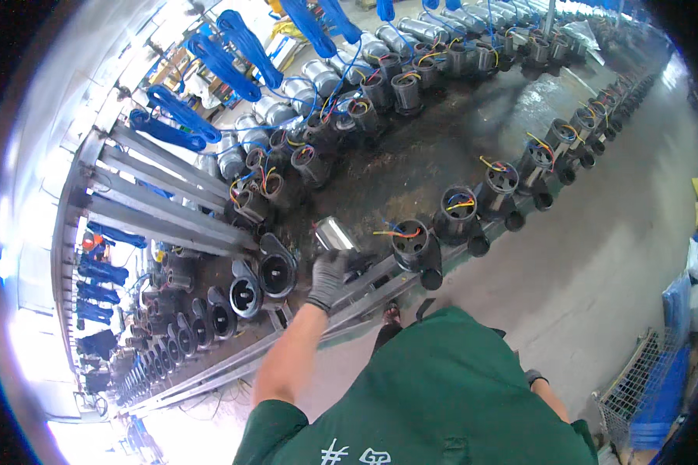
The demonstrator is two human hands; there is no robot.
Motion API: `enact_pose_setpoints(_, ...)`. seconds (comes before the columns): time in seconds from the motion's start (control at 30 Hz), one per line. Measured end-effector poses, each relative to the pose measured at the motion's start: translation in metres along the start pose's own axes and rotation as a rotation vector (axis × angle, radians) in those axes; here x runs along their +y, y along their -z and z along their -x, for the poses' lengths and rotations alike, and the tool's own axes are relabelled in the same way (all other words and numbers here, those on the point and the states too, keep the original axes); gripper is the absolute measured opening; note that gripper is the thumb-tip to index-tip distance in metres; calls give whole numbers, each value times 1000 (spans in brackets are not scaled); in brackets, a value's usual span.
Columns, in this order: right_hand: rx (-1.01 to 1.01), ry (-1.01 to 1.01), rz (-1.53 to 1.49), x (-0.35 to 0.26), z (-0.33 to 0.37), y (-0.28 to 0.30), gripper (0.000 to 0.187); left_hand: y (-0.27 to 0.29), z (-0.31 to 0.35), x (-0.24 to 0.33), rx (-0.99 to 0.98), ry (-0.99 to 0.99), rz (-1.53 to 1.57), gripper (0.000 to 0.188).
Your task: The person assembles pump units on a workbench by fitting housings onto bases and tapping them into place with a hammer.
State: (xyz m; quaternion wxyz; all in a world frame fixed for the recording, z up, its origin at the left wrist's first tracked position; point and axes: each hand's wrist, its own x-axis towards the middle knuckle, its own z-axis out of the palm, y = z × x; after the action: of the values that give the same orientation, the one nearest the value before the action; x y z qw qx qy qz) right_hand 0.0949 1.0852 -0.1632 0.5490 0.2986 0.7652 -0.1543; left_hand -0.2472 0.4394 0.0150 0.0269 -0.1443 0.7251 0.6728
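Note:
My left hand (327, 280), in a grey glove, reaches over the near edge of the workbench. Its fingers meet the near end of a shiny silver metal cylinder (334, 233) that lies tilted on the dark top; whether they grip it is unclear. Just right of these fingers is a dark part, partly hidden by the hand. Round black pump housings (278, 274) with open faces stand to the left. On the right, a dark motor body (411, 242) has coloured wires sticking out. My right hand (535, 377), also gloved, hangs low by my side, its fingers mostly hidden.
Rows of wired motor bodies (500, 180) line the bench's near edge, and silver cylinders (319, 77) stand along the far side. Blue cable coils (248, 48) hang above. A metal frame (159, 203) rises at left. A wire basket (632, 387) stands on the floor at right.

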Motion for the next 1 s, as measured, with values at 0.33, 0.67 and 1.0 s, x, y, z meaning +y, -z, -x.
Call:
enact_pose_setpoints(0.33,-40,-125,-357,-33,31,-33,42,43,-109,124,-128,297,-396,34)
enact_pose_setpoints(0.67,65,70,-283,9,-71,-128,46,27,-151,102,161,-95,-1178,69)
enact_pose_setpoints(1.0,-30,13,-314,-25,-29,-74,41,2,-72,105,190,-321,-1435,91)
